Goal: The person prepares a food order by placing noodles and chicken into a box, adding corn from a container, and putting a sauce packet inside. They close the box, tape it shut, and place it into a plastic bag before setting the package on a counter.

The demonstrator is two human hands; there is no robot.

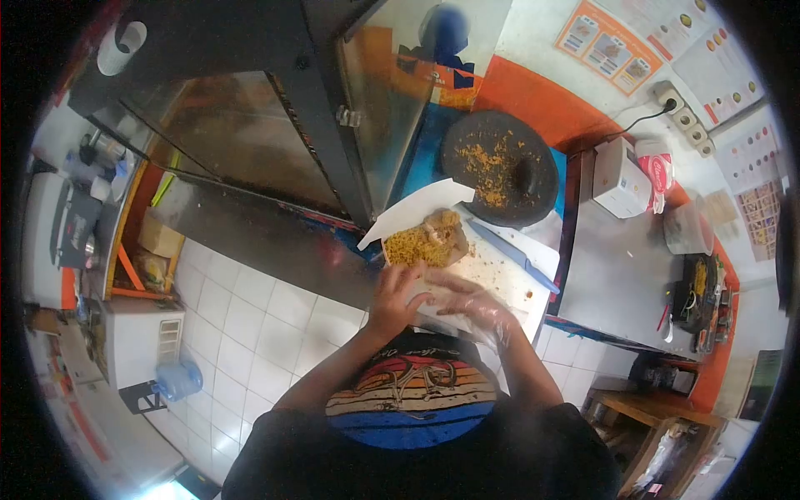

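My left hand [393,302], bare, has its fingers stretched to the near edge of the yellow, grainy-looking food [414,247], thumb apart. A browner lump [446,223] of food lies at its right end. Behind it stands a white paper flap [417,210], part of the wrapper under the food. In a clear plastic glove, my right hand [479,310] hovers close over the white cutting board [500,287], fingers spread and slightly blurred. A blue knife [515,257] lies on the board to the right, among scattered crumbs.
A dark stone mortar [471,187] with orange crumbs and a pestle [527,177] stands behind the board. To the left rises a glass-sided cabinet [250,142]. A metal counter [600,267] on the right holds a white box [621,179] and a plastic tub [687,229].
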